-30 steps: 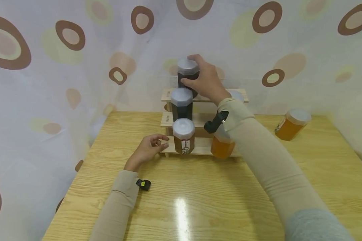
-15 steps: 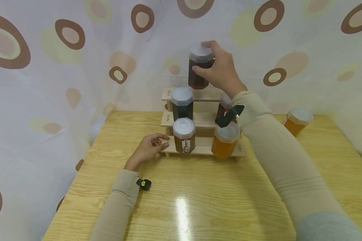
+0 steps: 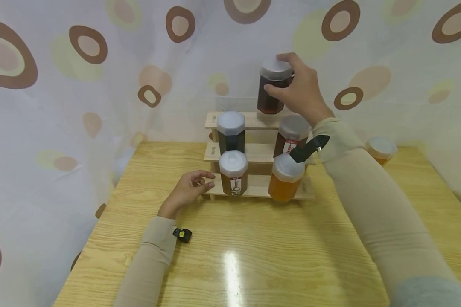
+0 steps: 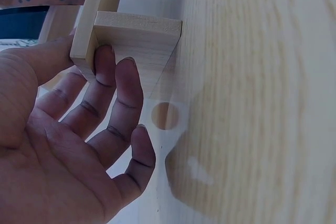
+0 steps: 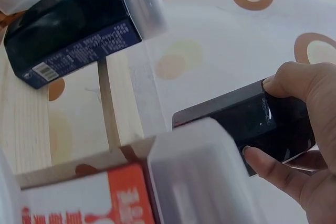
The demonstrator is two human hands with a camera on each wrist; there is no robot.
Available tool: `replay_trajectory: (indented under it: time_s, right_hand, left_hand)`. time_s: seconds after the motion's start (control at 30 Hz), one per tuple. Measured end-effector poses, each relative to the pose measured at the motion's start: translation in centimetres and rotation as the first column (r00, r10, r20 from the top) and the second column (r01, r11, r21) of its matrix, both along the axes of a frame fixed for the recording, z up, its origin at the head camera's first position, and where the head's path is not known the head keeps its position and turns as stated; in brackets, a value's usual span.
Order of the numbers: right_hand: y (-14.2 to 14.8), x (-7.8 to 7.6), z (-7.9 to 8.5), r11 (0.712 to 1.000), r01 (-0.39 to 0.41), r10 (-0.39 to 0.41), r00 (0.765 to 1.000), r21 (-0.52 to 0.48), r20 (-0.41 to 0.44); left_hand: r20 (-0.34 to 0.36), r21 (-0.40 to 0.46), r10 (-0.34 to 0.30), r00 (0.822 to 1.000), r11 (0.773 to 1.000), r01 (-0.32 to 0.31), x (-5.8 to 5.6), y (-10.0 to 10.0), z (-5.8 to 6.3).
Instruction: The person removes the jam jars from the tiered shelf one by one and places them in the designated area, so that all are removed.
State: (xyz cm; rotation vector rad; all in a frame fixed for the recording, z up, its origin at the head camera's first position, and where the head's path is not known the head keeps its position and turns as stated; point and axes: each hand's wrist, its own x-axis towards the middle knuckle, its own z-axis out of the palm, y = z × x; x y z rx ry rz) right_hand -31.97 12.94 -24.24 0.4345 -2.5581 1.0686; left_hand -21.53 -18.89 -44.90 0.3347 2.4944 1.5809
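Over the right half of the three-step wooden rack (image 3: 258, 184), my right hand (image 3: 306, 91) grips a dark jar (image 3: 269, 94) with a frosted lid. Thumb and fingers span its side and lid, and its base overlaps the top board in the head view. The right wrist view shows the same dark jar (image 5: 223, 109) in the fingers. At the rack's lower left end, my left hand (image 3: 188, 187) pinches the bottom board. Close up in the left wrist view, the curled fingers (image 4: 128, 98) reach under that wooden board (image 4: 139, 29).
On the left side of the rack stand a black jar (image 3: 231, 140) and a brown labelled jar (image 3: 234, 181). A red-labelled jar (image 3: 291, 138) and an amber jar (image 3: 282, 187) stand on the right side. Another amber jar (image 3: 381, 149) is on the table (image 3: 199, 264) at far right.
My right hand has lifted the dark jar off the left part of the top shelf and carried it rightward. The left hand stays at the rack's end.
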Motion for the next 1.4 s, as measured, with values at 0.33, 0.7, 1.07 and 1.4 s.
replay_trajectory:
  time_s: [0.33,0.7,1.07,1.4]
  right_hand:
    - [2.6,0.4,-0.6,1.000,0.017,-0.017,0.999,-0.005,-0.028]
    - [6.1,1.1,-1.5,0.997,0.072,-0.072,0.997,-0.003,-0.036]
    - [10.3,1.7,-1.0,0.987,0.159,-0.159,0.987,-0.030,-0.003]
    - [13.4,2.8,-1.8,0.982,0.179,-0.178,0.984,-0.053,0.031]
  left_hand:
    - [-0.009,0.003,0.001,1.000,1.000,0.000,0.0,0.1,0.1]
    - [0.007,0.017,0.006,1.000,1.000,-0.006,-0.1,0.3,0.0]
    - [0.002,0.000,0.000,1.000,1.000,0.000,0.2,0.4,0.4]
    - [0.019,0.004,0.002,1.000,1.000,-0.002,0.2,0.5,0.4]
